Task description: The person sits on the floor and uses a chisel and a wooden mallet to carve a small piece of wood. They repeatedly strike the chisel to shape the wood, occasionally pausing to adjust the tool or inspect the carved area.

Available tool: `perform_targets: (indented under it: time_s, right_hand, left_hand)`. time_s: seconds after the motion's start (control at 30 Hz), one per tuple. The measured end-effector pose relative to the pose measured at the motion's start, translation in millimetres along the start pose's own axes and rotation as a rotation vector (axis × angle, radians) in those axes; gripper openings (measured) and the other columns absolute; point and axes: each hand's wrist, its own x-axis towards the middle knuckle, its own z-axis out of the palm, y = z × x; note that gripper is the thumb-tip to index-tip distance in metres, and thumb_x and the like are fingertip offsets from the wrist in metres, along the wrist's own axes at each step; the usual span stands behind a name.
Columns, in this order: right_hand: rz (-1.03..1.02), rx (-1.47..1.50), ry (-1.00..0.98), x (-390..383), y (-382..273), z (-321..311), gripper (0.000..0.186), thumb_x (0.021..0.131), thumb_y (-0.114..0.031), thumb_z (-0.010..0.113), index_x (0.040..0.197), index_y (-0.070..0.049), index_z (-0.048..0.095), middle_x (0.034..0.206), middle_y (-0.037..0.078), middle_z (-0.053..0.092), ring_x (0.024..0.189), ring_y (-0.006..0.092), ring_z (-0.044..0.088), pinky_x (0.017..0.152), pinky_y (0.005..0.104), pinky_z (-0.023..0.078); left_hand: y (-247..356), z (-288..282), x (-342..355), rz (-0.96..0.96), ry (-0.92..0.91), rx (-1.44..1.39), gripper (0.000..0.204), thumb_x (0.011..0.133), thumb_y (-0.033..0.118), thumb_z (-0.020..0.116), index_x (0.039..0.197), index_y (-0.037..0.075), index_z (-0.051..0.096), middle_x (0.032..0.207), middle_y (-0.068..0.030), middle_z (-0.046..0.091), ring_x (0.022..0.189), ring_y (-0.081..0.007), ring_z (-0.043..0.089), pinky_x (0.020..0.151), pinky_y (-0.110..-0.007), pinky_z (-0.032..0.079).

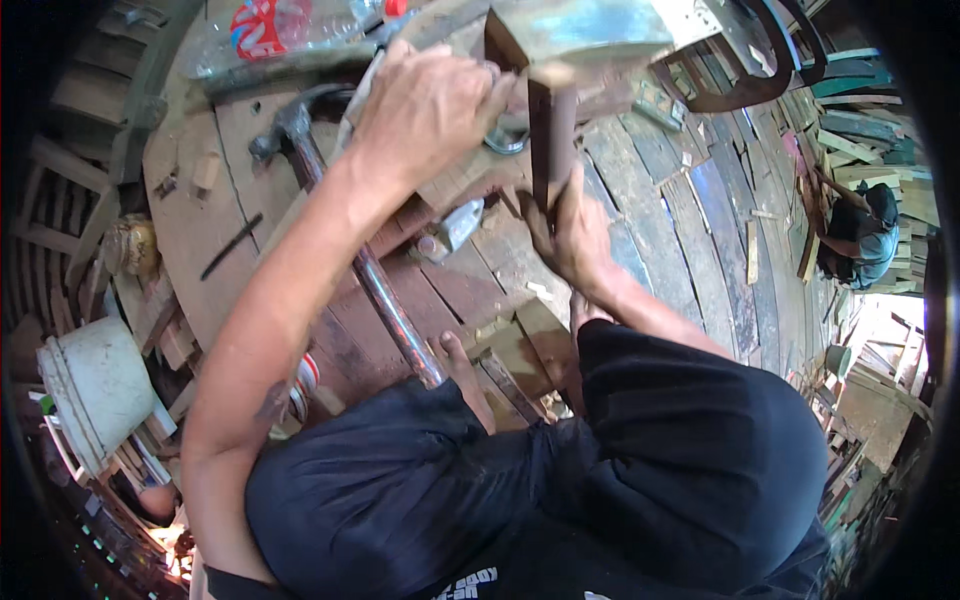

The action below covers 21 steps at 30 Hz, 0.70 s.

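My right hand [580, 235] grips the lower part of a dark brown wooden block [553, 140], which stands roughly upright. Just left of the block's top, my left hand [430, 110] is closed with its fingers curled; what it holds is hidden. A dark angular piece [507, 45] rises beyond the left fingertips. Under my left forearm lies a hammer [380, 310], its metal head far left and its handle running toward my knee. A small clear bottle [455, 232] lies on the boards between my arms.
A plastic bottle with a red label [270, 30] lies at the far left. Brown curved bars [750, 85] arch at the far right. A dark thin stick [232, 245] lies left of the hammer. A white bucket [105, 390] stands at left. Another person [862, 235] crouches among planks at right.
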Motion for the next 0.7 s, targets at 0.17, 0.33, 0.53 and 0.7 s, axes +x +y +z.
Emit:
perform_targets:
  time_s: [0.17, 0.33, 0.53, 0.7]
  right_hand:
    - [0.073, -0.086, -0.029, -12.2, -7.8, -3.5, 0.045, 0.097, -0.025, 0.071, 0.112, 0.002, 0.038, 0.076, 0.025, 0.067, 0.066, 0.0497, 0.065, 0.054, 0.055, 0.049]
    - [0.022, 0.075, 0.003, 22.0, -32.1, -10.3, 0.049, 0.096, -0.025, 0.073, 0.116, 0.005, 0.04, 0.071, 0.028, 0.065, 0.064, 0.0497, 0.066, 0.055, 0.055, 0.052]
    - [-0.072, -0.05, 0.0, -21.1, 24.5, 6.5, 0.071, 0.095, -0.023, 0.073, 0.139, 0.012, 0.028, 0.073, 0.027, 0.066, 0.06, 0.0495, 0.064, 0.051, 0.0556, 0.046]
    - [0.055, -0.009, -0.015, -3.4, -7.5, -3.6, 0.053, 0.096, -0.026, 0.071, 0.123, 0.006, 0.038, 0.074, 0.027, 0.066, 0.064, 0.051, 0.063, 0.054, 0.054, 0.047]
  left_hand:
    - [3.4, 4.3, -5.7, 0.018, 0.009, 0.01, 0.039, 0.102, 0.032, 0.062, 0.071, 0.008, 0.066, 0.068, -0.011, 0.062, 0.073, -0.0319, 0.064, 0.076, -0.045, 0.044]
    - [-6.0, -4.5, -9.9, 0.026, 0.009, 0.047, 0.039, 0.102, 0.033, 0.061, 0.074, 0.006, 0.065, 0.068, -0.0123, 0.062, 0.076, -0.0319, 0.066, 0.076, -0.047, 0.046]
    - [-5.2, 4.0, 1.8, 0.032, 0.022, -0.007, 0.042, 0.102, 0.034, 0.061, 0.069, 0.007, 0.062, 0.069, -0.014, 0.061, 0.074, -0.0339, 0.063, 0.073, -0.049, 0.044]
    - [-3.8, -1.7, -2.6, 0.056, 0.036, 0.032, 0.044, 0.101, 0.031, 0.062, 0.066, 0.006, 0.059, 0.067, -0.0147, 0.059, 0.072, -0.035, 0.061, 0.071, -0.049, 0.044]
